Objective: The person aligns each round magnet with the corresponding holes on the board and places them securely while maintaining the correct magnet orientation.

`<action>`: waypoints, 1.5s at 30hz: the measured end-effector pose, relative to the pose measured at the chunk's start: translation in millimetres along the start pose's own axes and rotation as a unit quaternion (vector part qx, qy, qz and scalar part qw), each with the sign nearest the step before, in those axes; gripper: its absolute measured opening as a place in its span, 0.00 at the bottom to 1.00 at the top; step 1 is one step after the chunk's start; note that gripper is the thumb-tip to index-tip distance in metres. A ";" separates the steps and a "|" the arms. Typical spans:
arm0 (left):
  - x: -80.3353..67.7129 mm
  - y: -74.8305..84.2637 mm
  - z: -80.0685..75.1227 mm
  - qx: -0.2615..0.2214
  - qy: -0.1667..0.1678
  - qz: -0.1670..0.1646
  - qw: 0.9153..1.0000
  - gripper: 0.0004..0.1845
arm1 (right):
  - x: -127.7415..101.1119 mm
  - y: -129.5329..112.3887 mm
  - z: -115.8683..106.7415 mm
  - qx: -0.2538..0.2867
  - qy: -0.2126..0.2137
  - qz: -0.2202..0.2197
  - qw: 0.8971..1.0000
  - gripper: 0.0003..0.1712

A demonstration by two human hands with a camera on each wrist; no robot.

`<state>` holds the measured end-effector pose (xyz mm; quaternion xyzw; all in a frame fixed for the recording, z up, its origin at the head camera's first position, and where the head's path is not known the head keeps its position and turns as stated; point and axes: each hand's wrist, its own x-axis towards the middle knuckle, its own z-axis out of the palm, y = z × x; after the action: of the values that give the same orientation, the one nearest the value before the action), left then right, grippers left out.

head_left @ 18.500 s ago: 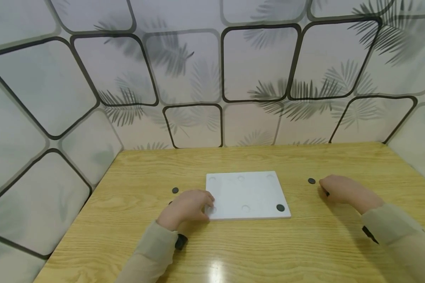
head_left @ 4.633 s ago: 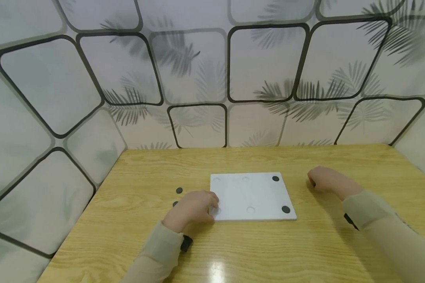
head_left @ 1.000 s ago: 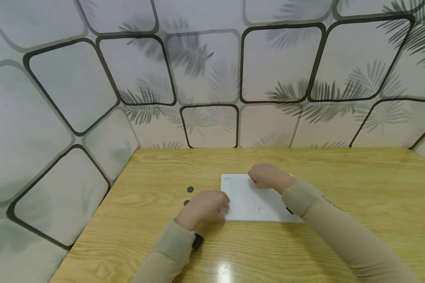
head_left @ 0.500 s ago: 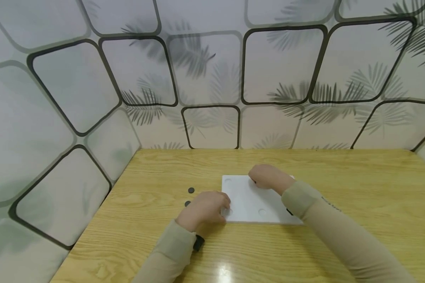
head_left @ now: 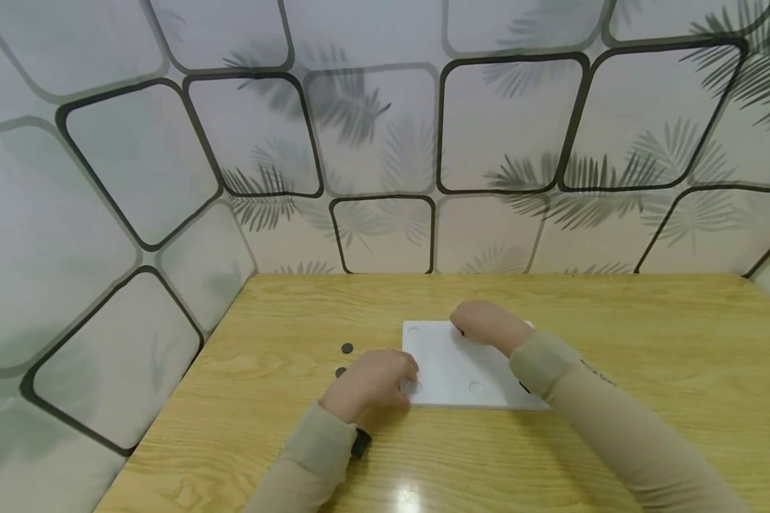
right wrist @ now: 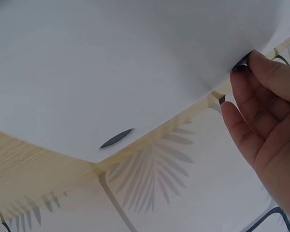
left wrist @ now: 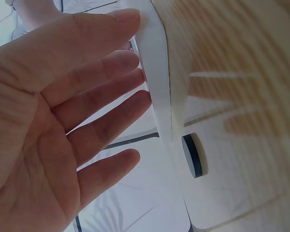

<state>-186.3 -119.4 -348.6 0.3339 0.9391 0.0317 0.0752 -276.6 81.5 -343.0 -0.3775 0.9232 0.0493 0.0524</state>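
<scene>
Two hands on white board (apparently unlabelled)

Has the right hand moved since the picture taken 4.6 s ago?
Yes. The right hand went left, from the bare table beside the white board to over its far edge.

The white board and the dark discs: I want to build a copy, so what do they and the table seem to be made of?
Board: smooth matte white, probably plastic or painted panel; even colour, shallow round recesses, plain white edge. Discs: dark, matte, flat pucks, perhaps rubber or magnet; the look leaves it open. Table: light wood grain with a glossy glare spot, likely laminate or varnished wood.
</scene>
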 end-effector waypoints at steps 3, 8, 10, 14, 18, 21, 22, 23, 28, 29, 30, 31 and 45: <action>1.1 0.3 0.6 -0.002 -0.001 -0.002 1.000 0.15 | -0.1 2.3 2.4 0.002 0.000 -0.003 1.000 0.10; 2.2 0.3 1.1 -0.003 0.003 0.001 1.000 0.13 | -3.2 2.7 1.5 0.013 -0.012 -0.001 1.000 0.13; 2.4 0.5 0.9 -0.003 0.004 0.002 1.000 0.13 | -5.5 2.4 0.3 0.021 -0.015 -0.001 1.000 0.14; 3.9 1.4 1.0 -0.004 0.001 0.001 1.000 0.13 | -13.3 5.9 -2.8 0.062 -0.004 -0.010 0.998 0.12; 4.9 2.4 1.5 -0.006 -0.005 0.000 1.000 0.15 | -26.8 11.4 -9.7 0.114 0.029 -0.034 0.993 0.10; 4.5 2.5 2.2 -0.005 -0.006 0.000 1.000 0.15 | -37.6 13.7 -16.5 0.126 0.049 -0.046 0.990 0.09; 4.4 2.3 2.6 -0.004 -0.005 0.000 1.000 0.16 | -41.4 14.2 -18.8 0.128 0.054 -0.049 0.989 0.08; 4.1 2.3 2.6 -0.003 -0.004 0.000 1.000 0.16 | -45.3 14.6 -21.1 0.131 0.058 -0.052 0.988 0.06; 3.8 1.7 3.0 -0.001 -0.003 -0.002 1.000 0.16 | -67.3 13.7 -30.0 0.145 0.093 -0.061 0.983 0.05; 3.5 1.9 2.7 -0.001 -0.004 -0.004 1.000 0.16 | -71.8 12.7 -31.3 0.148 0.101 -0.060 0.982 0.07; 3.2 1.9 2.4 -0.002 -0.006 -0.006 1.000 0.16 | -76.0 11.7 -32.1 0.150 0.110 -0.058 0.981 0.07; 2.9 2.0 2.0 -0.002 -0.008 -0.008 1.000 0.16 | -80.3 10.7 -32.8 0.149 0.119 -0.056 0.980 0.08; -1.7 2.7 -0.3 0.002 0.004 0.000 1.000 0.12 | -124.0 1.8 -26.6 0.122 0.238 -0.073 0.961 0.09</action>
<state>-183.4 -118.4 -347.8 0.3341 0.9394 0.0313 0.0707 -191.5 165.1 -300.0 -0.4350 0.8782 -0.1592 -0.1193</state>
